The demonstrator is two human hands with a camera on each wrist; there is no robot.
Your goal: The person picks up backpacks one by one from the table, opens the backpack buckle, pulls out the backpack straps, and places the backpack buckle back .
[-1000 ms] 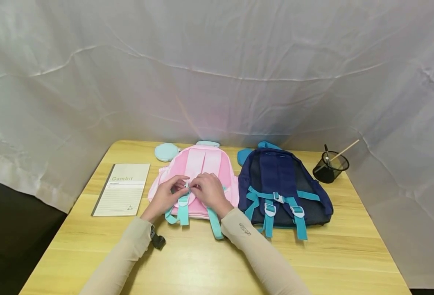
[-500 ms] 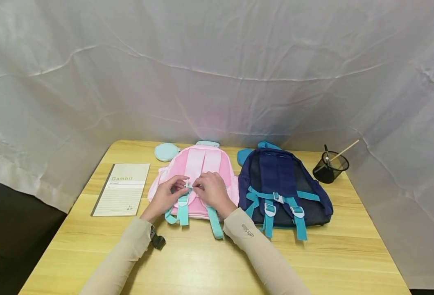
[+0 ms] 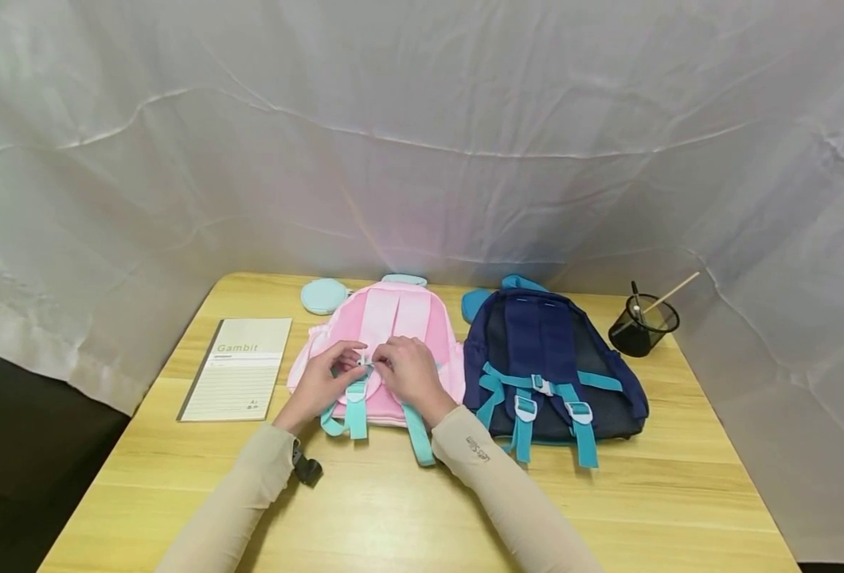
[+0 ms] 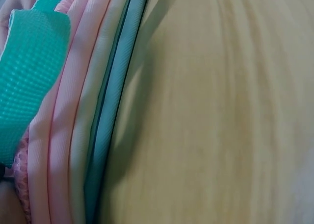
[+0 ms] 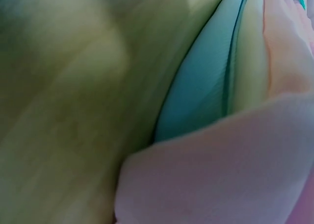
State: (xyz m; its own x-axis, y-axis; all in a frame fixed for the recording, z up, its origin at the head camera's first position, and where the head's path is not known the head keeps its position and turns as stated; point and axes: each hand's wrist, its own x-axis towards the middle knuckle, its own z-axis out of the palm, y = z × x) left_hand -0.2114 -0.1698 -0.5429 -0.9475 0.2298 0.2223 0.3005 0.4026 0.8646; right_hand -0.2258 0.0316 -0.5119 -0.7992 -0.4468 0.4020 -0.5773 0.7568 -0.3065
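A pink backpack [image 3: 436,314] lies with its strap side up in the head view. My left hand [image 3: 325,380] is over its lower middle, thumb and fingertips pinching a small white buckle [image 3: 363,362]. Close beside it, my right hand [image 3: 409,370] pinches the turquoise strap at the same buckle, partly hidden by the fingers. Below the hands, turquoise straps [image 3: 356,414] hang through white adjusters over the bag's front edge. The left wrist view shows a turquoise strap [image 4: 34,77] and the bag's layered pink, cream and teal side [image 4: 64,136]; the right wrist view shows that side [image 5: 206,77] too.
A navy backpack [image 3: 537,334] with blue straps lies right against the pink one. On the left is a notebook [image 3: 236,370]; a round light-blue pouch [image 3: 324,295] lies behind. A black mesh pen cup [image 3: 640,328] stands at the back right of the wooden table [image 3: 379,517].
My right hand shifts slightly down and right, then back up toward the buckle. The left hand and both backpacks stay nearly still.
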